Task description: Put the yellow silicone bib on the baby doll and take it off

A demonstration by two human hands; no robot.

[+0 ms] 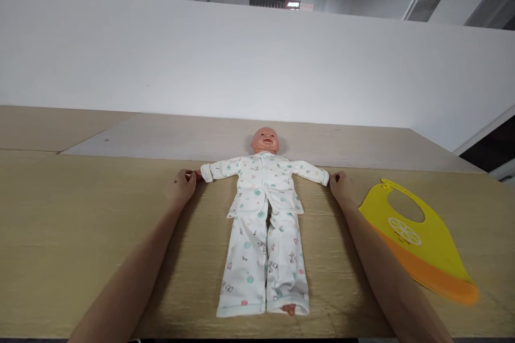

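A baby doll (265,182) lies on its back in the middle of the table, its bald head (265,141) toward the wall. It wears a white printed pajama top (263,185) and matching pants (246,262). Both its arms are stretched out sideways. My left hand (184,186) is closed at the end of the sleeve on the left, pinching the doll's small hand (198,174). At the opposite cuff, my right hand (340,186) has its fingers curled together; the doll's hand there is hidden behind them. A foot (288,308) peeks out of one pant leg.
A yellow bib (418,230) with an orange pocket and a white citrus print lies flat at the right, beside my right forearm. Behind the wooden table (100,236) stands a white partition wall (257,64) with glass above it.
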